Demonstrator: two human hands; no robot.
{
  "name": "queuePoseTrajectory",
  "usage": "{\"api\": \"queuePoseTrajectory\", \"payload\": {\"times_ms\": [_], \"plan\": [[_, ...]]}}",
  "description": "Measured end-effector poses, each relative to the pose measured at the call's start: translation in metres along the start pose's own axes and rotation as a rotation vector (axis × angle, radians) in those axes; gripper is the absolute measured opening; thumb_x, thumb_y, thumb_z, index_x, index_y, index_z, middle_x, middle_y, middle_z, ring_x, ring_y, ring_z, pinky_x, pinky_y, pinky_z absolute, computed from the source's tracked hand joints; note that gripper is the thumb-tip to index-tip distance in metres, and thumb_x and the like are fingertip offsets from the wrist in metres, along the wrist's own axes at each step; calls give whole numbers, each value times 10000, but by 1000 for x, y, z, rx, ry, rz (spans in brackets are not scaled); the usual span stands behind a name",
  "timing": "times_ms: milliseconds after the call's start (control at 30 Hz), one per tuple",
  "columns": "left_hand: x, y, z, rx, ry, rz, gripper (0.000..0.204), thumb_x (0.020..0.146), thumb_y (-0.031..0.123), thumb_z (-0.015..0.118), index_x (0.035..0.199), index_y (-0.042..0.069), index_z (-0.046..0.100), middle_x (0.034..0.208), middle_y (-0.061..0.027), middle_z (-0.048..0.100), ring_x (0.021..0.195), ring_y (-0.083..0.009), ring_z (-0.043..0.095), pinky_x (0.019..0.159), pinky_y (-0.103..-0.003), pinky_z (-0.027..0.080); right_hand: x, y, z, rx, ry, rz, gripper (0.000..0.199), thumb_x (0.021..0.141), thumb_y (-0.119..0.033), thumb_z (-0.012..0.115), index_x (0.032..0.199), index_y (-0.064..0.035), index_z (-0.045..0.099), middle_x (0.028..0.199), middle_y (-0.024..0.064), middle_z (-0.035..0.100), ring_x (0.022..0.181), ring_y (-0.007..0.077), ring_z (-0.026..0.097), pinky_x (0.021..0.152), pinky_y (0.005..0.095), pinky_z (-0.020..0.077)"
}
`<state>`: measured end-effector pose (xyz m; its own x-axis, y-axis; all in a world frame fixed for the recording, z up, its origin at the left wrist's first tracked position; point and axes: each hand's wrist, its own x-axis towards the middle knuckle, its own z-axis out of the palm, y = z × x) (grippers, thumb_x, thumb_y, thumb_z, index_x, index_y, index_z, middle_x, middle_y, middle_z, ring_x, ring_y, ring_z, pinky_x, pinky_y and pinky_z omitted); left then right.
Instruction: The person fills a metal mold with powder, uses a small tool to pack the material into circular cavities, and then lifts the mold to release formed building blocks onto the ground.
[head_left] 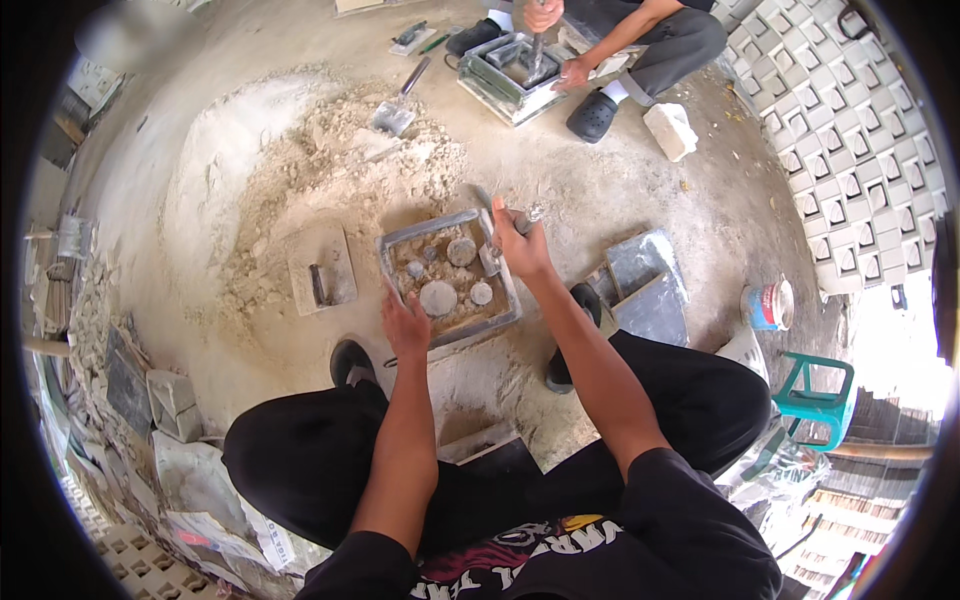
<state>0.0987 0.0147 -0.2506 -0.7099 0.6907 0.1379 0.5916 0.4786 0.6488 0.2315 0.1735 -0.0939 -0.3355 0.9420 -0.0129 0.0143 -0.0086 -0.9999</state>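
A square grey mould frame (460, 334) lies on the ground before me, with sandy material and several round grey pieces inside, among them a large disc (438, 298). My left hand (404, 326) is at the frame's near left corner, thumb and fingers on either side of the wall. Above the right wall, my right hand (522, 248) is closed around a short-handled tool (491, 261) with a flat grey end. Its exact kind is hard to make out. A flat board with a handle (335, 262) lies left of the frame.
Loose sandy powder (300, 170) is heaped beyond the frame, with a small shovel (394, 117) on it. A co-worker's hand (572, 74) touches another mould (512, 105). Grey plates (650, 290), a tub (768, 305) and a green stool (815, 400) stand right. Patterned blocks (850, 130) are stacked far right.
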Motion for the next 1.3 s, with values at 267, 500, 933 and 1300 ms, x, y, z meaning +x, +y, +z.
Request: {"api": "queuePoseTrajectory", "payload": {"times_ms": [267, 500, 933, 1300], "plan": [[1, 11, -6, -63, -61, -57, 633, 930, 233, 485, 1477, 69, 211, 1264, -255, 495, 1145, -421, 479, 970, -471, 373, -13, 4, -1, -208, 114, 37, 429, 948, -271, 592, 589, -59, 490, 533, -71, 391, 505, 32, 333, 442, 256, 251], [2, 9, -10, -85, -25, -41, 627, 920, 226, 498, 1465, 50, 244, 1257, -267, 500, 1128, -425, 486, 958, -474, 385, -27, 0, 1, -130, 172, 39, 404, 937, -284, 602, 612, -70, 493, 553, -86, 368, 525, 19, 320, 448, 254, 253], [1, 9, 6, -74, -21, -58, 628, 919, 231, 496, 1471, 77, 241, 1211, -260, 531, 1104, -419, 501, 939, -477, 395, -22, -4, -14, -42, 285, -187, 437, 963, -187, 539, 577, -23, 414, 525, -47, 330, 537, 50, 292, 449, 300, 228], [0, 0, -1, -2, -68, -106, 629, 921, 230, 493, 1468, 57, 235, 1144, -246, 557, 1043, -412, 520, 890, -482, 416, 5, -24, 6, 63, 258, -199, 458, 958, -173, 550, 532, -100, 397, 501, -68, 359, 452, 37, 292, 422, 267, 201]]}}
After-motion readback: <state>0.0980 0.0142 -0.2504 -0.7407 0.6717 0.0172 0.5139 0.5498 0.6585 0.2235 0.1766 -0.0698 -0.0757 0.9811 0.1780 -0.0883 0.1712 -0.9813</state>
